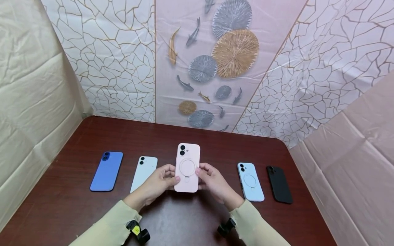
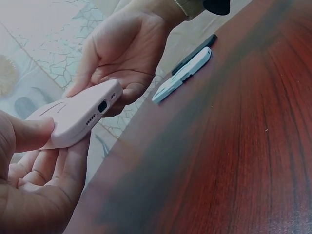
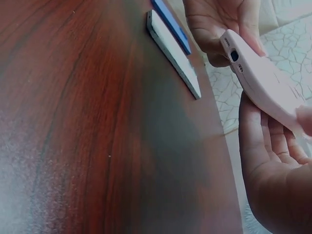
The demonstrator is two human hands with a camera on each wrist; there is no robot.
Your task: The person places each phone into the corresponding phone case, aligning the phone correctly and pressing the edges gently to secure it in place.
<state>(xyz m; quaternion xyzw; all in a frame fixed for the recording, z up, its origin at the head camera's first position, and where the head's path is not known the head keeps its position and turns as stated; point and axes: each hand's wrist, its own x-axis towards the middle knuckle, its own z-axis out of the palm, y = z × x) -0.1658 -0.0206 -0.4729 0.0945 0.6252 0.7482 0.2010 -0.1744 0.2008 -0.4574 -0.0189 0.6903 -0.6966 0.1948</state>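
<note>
Both hands hold a pink phone case (image 1: 189, 182) upright above the table, its back with two camera lenses and a ring facing the head camera. My left hand (image 1: 157, 184) pinches its left edge, thumb on the back and fingers behind. On the opposite edge, my right hand (image 1: 217, 184) grips it the same way. The left wrist view shows the pink case's bottom end (image 2: 87, 114) with its port cutout. Whether a phone sits inside, I cannot tell. A white phone (image 1: 144, 172) lies by my left hand, partly hidden by it.
At the far left of the dark red wooden table (image 1: 184, 225) lies a blue phone (image 1: 106, 172). To the right are a light blue phone case (image 1: 250, 191) with a ring and a black phone or case (image 1: 280, 186). Patterned cloth (image 1: 123, 61) hangs behind the table.
</note>
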